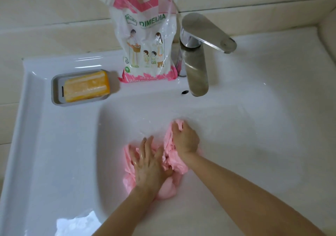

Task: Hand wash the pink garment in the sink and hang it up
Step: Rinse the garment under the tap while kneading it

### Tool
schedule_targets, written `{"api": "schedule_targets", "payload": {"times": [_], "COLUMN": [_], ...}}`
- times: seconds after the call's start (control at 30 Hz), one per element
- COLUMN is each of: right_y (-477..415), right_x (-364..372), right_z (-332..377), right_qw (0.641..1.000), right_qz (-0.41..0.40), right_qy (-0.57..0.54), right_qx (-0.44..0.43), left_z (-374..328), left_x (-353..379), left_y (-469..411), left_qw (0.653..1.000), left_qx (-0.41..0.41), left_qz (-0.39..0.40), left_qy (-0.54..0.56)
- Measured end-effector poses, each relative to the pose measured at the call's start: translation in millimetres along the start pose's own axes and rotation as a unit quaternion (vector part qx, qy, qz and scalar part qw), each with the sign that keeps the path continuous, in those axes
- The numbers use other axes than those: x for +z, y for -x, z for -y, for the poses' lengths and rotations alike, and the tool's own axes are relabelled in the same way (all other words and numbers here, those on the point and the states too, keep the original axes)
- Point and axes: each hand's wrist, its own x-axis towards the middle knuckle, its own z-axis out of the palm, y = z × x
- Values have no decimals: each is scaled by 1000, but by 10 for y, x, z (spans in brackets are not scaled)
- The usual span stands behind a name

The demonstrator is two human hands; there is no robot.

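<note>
Your left hand (149, 165) lies flat, fingers straight, pressing the pink garment (168, 186) | your right hand (185, 139) curls its fingers into the same cloth | garment in the sink (63, 145) basin, lower centre of frame

both bare forearms reached in from the lower edge and drew together toward the middle. the left hand (149, 165) lay palm down, wet and glistening, its fingers straight and spread, pressing flat on the pink garment (174, 163), thumb angled out to the right. the right hand (185, 139) sat just beyond it and to the right, knuckles up, fingers curled down into the cloth, gripping a bunch. cloth showed between the two hands.
</note>
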Motion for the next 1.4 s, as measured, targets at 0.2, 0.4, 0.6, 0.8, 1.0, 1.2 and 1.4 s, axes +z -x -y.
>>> {"api": "schedule_targets", "payload": {"times": [0.2,0.4,0.6,0.8,1.0,1.2,1.4], "right_y": [413,168,-107,291,149,-129,95], "right_x": [-128,285,104,-152,165,91,-305], "right_z": [-540,-528,-77,-390,-566,-129,-190], "right_qw": [910,927,995,931,921,972,980], "right_qz": [25,-96,-58,-42,-79,-46,-21], "right_qy": [80,29,26,61,114,127,-18], "right_qx": [-405,-361,-75,-358,-363,-195,-196], "left_z": [-31,-70,-80,-80,-59,-127,-55], "left_x": [-30,34,50,66,101,0,-86], "left_y": [-5,-66,-73,-59,-74,-78,-38], "left_qw": [998,998,999,995,996,996,999], "left_qx": [-21,9,-12,-4,-6,-37,-37], "left_qz": [11,-32,-29,-26,-25,14,-3], "left_qy": [53,51,42,96,85,84,29]}}
